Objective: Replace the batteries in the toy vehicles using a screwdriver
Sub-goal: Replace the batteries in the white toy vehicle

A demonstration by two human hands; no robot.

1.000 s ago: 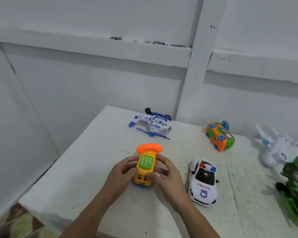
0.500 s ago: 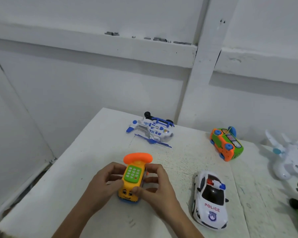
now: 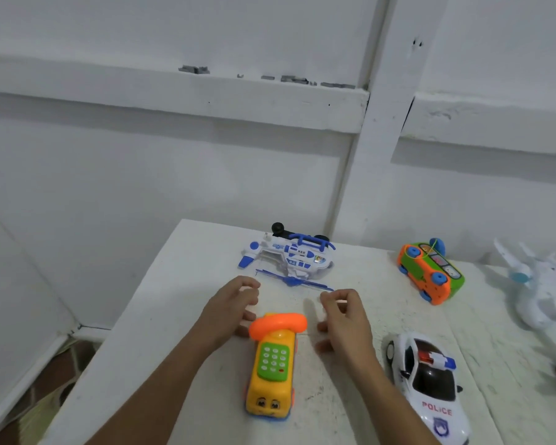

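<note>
Yellow phone car [image 3: 272, 370] w/ orange handset [image 3: 278, 326], green keypad [image 3: 274, 361], on table [image 3: 142, 364]; left hand [image 3: 230, 305], right hand [image 3: 345, 319] fingers [image 3: 329, 297] loose, empty.

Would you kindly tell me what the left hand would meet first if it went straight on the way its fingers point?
Most likely the toy helicopter, whose blue rotor lies just beyond the left hand; height is unclear, so the hand might pass above it.

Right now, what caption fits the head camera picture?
Left hand and right hand, open, flank a yellow plastic toy phone car on a white table.
</note>
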